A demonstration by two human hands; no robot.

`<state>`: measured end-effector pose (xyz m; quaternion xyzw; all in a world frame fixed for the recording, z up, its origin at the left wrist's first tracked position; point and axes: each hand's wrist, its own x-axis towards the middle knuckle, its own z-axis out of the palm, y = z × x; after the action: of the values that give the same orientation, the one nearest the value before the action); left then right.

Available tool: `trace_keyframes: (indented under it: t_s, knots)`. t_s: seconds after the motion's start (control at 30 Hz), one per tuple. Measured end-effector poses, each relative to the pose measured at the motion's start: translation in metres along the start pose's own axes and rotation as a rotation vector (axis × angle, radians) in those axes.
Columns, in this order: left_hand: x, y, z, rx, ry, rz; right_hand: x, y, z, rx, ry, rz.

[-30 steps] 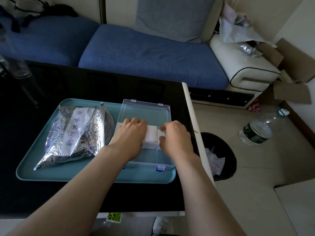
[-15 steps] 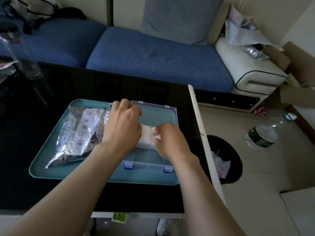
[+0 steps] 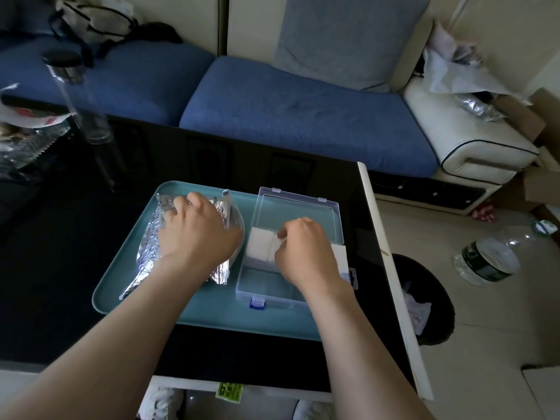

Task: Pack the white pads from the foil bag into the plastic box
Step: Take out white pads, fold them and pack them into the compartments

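**One hand on the bag, one in the box**

On the teal tray (image 3: 121,286) the clear plastic box (image 3: 266,294) sits with its lid (image 3: 300,212) thrown back. The white pads (image 3: 260,245) lie in a row across its middle. The right hand (image 3: 303,253) is down inside the box, fingers curled together and pinching the pads. Just beside the box lies the foil bag (image 3: 148,247), and the left hand (image 3: 197,231) rests on top of it, fingers bent down onto the foil.
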<state>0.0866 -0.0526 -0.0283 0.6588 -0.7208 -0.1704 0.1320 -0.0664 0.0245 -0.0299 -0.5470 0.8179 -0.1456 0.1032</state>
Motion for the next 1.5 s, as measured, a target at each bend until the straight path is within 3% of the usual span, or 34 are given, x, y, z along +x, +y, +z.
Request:
trace_keyframes:
  t_s: [0.2,0.33,0.43,0.73,0.87,1.03,1.33,1.5]
  knots:
    - [0.006,-0.014,-0.014,-0.116,-0.031,0.010,0.003,-0.039,0.008,0.506,0.066,-0.008]
    - [0.008,-0.021,-0.018,-0.140,-0.015,-0.029,0.006,-0.059,0.022,0.645,-0.019,0.006]
    - [0.012,-0.028,-0.018,-0.185,0.007,-0.046,0.009,-0.070,0.029,0.652,-0.082,0.033]
    - [0.013,-0.038,-0.027,-0.328,0.036,-0.064,0.007,-0.098,0.045,0.442,-0.010,-0.037]
    - [0.016,-0.041,-0.026,-0.366,-0.012,-0.078,0.013,-0.100,0.052,0.508,-0.081,0.083]
    - [0.020,-0.044,-0.023,-0.377,-0.019,-0.107,0.025,-0.094,0.071,0.581,-0.035,0.244]
    - [0.016,-0.041,-0.028,-0.417,-0.008,-0.177,0.029,-0.091,0.079,0.363,-0.011,0.151]
    - [0.017,-0.040,-0.027,-0.423,0.009,-0.179,0.026,-0.088,0.074,0.413,0.009,0.133]
